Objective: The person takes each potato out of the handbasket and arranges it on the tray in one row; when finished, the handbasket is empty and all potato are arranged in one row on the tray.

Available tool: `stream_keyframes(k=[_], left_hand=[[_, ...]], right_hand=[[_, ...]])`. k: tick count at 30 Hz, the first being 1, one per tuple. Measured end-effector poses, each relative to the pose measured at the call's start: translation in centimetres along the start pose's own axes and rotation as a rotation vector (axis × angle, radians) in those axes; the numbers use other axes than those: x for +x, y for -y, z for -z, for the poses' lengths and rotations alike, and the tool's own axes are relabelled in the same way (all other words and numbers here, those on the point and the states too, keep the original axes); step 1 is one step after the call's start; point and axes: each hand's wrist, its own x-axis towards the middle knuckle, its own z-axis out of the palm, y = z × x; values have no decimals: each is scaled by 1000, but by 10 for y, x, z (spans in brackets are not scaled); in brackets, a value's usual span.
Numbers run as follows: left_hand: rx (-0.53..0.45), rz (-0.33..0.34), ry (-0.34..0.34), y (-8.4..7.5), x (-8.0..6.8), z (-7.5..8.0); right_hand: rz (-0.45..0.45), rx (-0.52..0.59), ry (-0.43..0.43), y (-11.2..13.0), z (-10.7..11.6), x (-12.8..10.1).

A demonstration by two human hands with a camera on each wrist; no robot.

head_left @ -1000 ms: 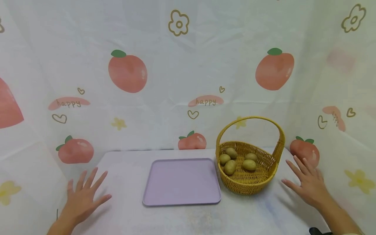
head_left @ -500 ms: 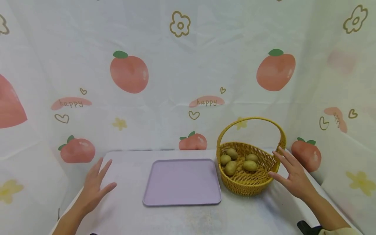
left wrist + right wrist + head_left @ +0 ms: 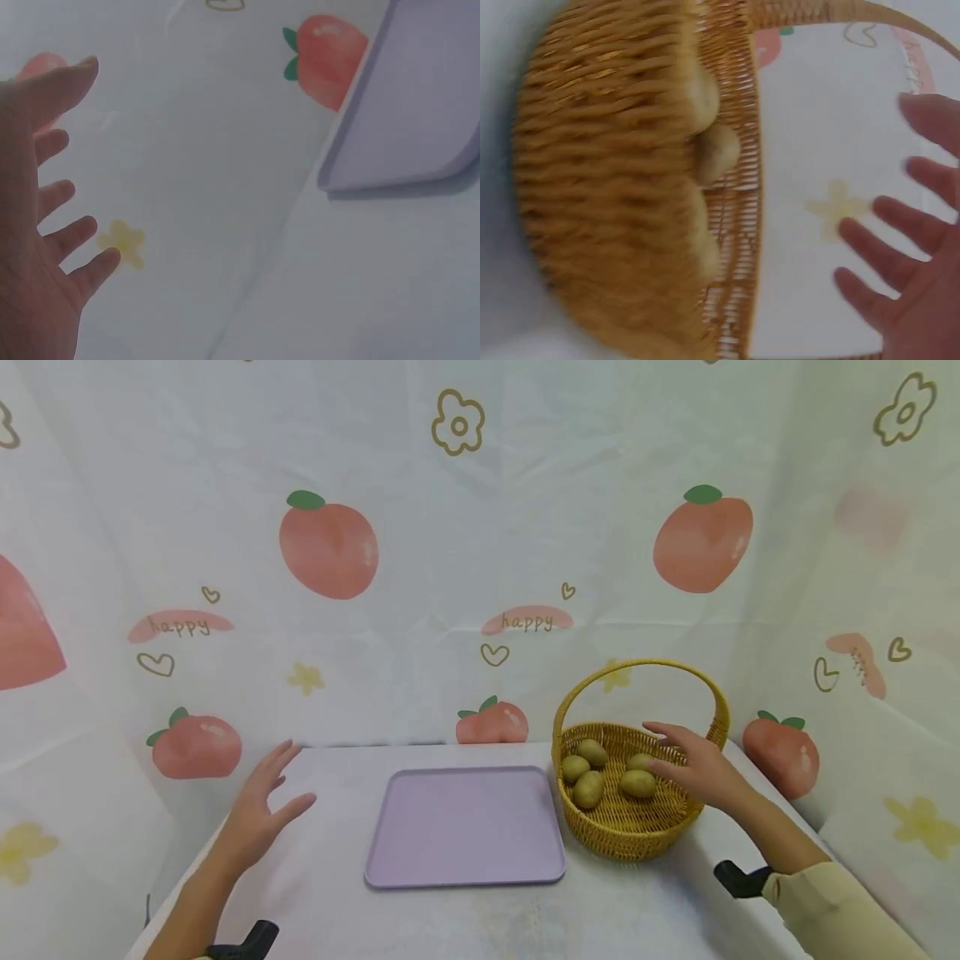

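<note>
My right hand [image 3: 703,768] hovers over the right side of a yellow wicker basket [image 3: 626,843], fingers extended and holding nothing. Several oval, yellow-brown potatoes [image 3: 589,789] lie in the basket; the hand partly covers the rearmost right one in the head view. In the right wrist view, that hand's fingers [image 3: 881,255] are spread beyond the basket's woven side [image 3: 607,187]. My left hand [image 3: 258,814] is raised at the table's left, thumb apart from the fingers, holding nothing. Between the hands lies a flat lilac tray [image 3: 465,827], its corner also showing in the left wrist view.
The basket's tall arched handle [image 3: 645,662] rises above its bowl. A white table [image 3: 480,927] carries tray and basket. Behind it hangs a white curtain [image 3: 420,577] printed with peaches, and its folds close in on both sides. Dark straps [image 3: 741,881] sit at the wrists.
My right hand has moved left and inward, from beside the basket to over it. My left hand has shifted forward and slightly right, its fingers drawing closer together. Basket and tray stay put.
</note>
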Motion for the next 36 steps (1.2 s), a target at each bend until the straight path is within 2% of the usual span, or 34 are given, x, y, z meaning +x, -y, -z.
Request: stream_keyframes(k=[6,14,20,24,27,31,36], left_hand=[[-86,-16,12,-6,7,-11],[-175,30,93,-5,4,-38],[-324,144,198,0,-7,-62],[-389,261,265,3,-14,-76],[-437,333,287,6,-19,-84],[-490,374,290,9,-24,-92],[-484,366,291,15,-27,-97]], right_hand=[[-120,97,255,-3,0,34],[-272,400,503,-9,-16,62],[-346,469,579,-18,-40,72],[-362,451,606,-19,-52,75],[-384,434,642,-15,-59,77],[-428,433,707,-12,-68,78],[-459,439,746,-10,-79,79]])
